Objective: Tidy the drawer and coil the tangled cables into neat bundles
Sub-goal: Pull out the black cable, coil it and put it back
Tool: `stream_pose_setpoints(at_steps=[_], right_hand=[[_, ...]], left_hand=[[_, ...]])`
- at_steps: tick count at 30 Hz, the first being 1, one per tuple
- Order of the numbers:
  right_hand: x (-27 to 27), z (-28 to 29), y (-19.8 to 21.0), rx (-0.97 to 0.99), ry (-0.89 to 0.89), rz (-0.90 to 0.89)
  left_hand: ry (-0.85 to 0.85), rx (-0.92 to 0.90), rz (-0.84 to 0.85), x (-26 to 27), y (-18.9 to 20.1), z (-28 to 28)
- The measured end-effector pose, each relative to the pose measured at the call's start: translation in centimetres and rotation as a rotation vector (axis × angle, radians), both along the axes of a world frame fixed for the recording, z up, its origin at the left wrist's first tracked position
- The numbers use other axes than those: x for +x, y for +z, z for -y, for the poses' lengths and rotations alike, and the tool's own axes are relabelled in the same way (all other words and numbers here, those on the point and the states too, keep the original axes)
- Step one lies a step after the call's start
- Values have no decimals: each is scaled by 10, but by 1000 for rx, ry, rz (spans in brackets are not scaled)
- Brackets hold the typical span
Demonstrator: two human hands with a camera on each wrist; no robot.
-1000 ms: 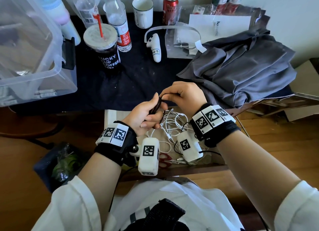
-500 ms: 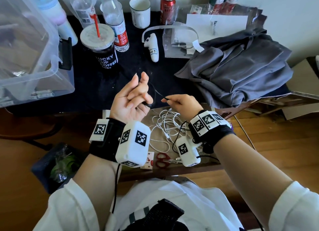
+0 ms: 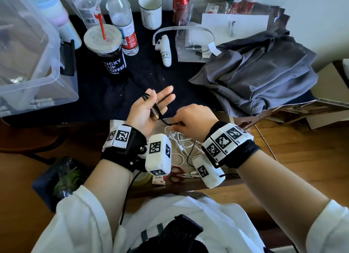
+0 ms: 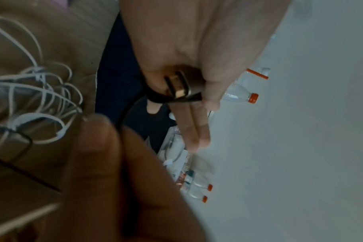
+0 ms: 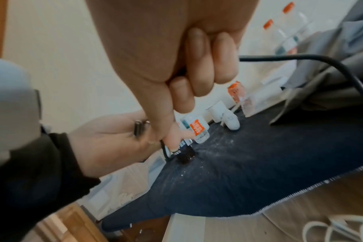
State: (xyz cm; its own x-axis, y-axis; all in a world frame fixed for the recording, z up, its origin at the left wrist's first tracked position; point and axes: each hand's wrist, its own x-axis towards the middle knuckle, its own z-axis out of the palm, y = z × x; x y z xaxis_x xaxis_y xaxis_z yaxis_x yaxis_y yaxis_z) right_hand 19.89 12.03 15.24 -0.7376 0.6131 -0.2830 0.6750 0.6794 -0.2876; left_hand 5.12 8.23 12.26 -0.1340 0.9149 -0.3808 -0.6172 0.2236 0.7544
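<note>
**Black cable wound on the left hand, above the open drawer**

The black cable (image 3: 162, 119) runs in loops around the fingers (image 3: 166, 91) of the left hand (image 3: 146, 109), its metal plug (image 3: 155, 115) lying across the palm. The left hand is held palm up with the fingers mostly straight; in the left wrist view the loops cross the base of the fingers and the plug sits under them. From the palm the cable drops a short way to the right hand (image 3: 190, 118), which pinches it between thumb and curled fingers, just beside the left hand. In the right wrist view the rest of the cable leaves the fist and arcs away to the side.

Both hands hang over the near edge of the bench (image 3: 143, 77), which is covered in dark cloth, and above the open drawer (image 3: 234, 118). Inside the drawer lies a tangle of white cables (image 3: 179, 145), with red-handled scissors (image 3: 178, 174) nearer the person.

On the bench behind stand a dark coffee cup (image 3: 110, 54) with a red straw, a water bottle (image 3: 122, 24), a white mug (image 3: 151, 10) and a red can (image 3: 181, 6). A white controller (image 3: 164, 50) lies near the middle, a crumpled grey cloth (image 3: 260, 73) to the right, and a clear plastic bin (image 3: 28, 50) to the left.
</note>
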Motion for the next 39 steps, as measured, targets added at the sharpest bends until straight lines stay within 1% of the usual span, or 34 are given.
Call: stream_pose_setpoints(at_steps=[2, 3, 4, 6, 7, 9, 11, 12, 14, 16, 20, 23, 26, 30, 33, 35, 37, 39], right_hand=[[-2, 1, 5, 57, 29, -15], [-2, 1, 8, 53, 20, -55], [-3, 1, 10, 29, 0, -127], [-3, 0, 14, -31, -43, -302], [-4, -2, 14, -45, -54, -352], [-3, -5, 14, -41, -63, -387], [-1, -9, 12, -23, -86, -426], [-1, -13, 11, -17, -91, -454], [2, -17, 10, -15, -111, -511], [2, -20, 8, -9, -120, -549], [2, -22, 2, -4, -153, -605], [5, -22, -9, 4, -167, -604], [10, -25, -18, 9, -188, -600], [18, -29, -26, -95, -335, -591], [18, -25, -27, -150, -322, -534], [12, -23, -28, -263, -357, -538], [3, -19, -30, -412, -416, -611], [-1, -17, -29, -531, -476, -674]], left_hand=[[-27, -36, 35, 3, -4, 1], [-42, -59, 40, 5, -5, 1], [-60, -108, -6, 8, -4, 1], [-91, -218, -187, 14, 0, 5], [-127, -217, -252, 17, 3, 6], [-261, -182, -339, 23, 8, 11], [-377, -171, -373, 24, 10, 13], [-406, -159, -362, 21, 10, 12], [-472, -138, -291, 17, 8, 10], [-512, -135, -183, 14, 7, 10], [-549, -100, 11, 7, 6, 10], [-541, -136, 159, 4, 10, 12], [-574, -82, 230, 2, 20, 13], [-524, -25, 287, 1, 25, 13], [-467, 25, 370, 7, 27, 13], [-422, 67, 426, 12, 28, 13], [-385, 105, 472, 16, 29, 12], [-367, 138, 473, 18, 30, 11]])
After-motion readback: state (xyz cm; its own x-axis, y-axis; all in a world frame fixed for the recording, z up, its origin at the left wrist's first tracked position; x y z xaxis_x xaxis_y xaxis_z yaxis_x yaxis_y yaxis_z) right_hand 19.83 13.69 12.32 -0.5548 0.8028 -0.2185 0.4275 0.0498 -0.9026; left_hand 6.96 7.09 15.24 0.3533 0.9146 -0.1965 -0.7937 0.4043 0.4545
